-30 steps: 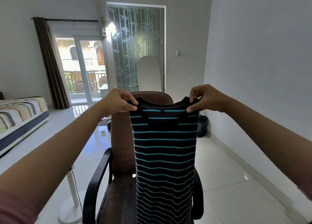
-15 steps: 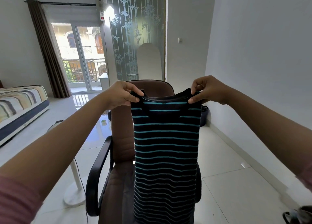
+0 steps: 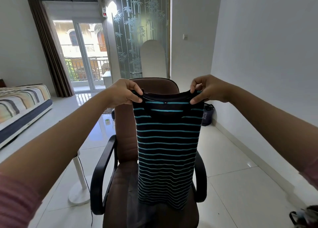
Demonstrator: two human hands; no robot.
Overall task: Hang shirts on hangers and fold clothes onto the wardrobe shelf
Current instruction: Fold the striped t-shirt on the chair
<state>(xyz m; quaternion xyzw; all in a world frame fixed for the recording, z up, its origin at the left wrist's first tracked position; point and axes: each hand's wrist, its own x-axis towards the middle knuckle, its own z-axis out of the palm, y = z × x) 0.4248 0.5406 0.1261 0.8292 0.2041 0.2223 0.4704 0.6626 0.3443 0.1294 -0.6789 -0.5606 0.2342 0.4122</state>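
A black shirt with thin teal stripes (image 3: 167, 141) hangs lengthwise, folded narrow, in front of me. My left hand (image 3: 124, 93) pinches its left shoulder by the collar. My right hand (image 3: 209, 90) pinches the right shoulder. The hem hangs just above the seat of a brown office chair (image 3: 125, 150). No hanger or wardrobe shelf is in view.
The chair has black armrests and stands on a white tiled floor. A white fan stand (image 3: 78, 181) is to its left, a striped mattress (image 3: 20, 105) at far left, a dark bag (image 3: 207, 114) by the right wall, another bag (image 3: 304, 217) at bottom right.
Both hands keep their hold on the shirt's shoulders. The shirt has risen, so its hem now shows above the chair seat, and my view has tilted down slightly.
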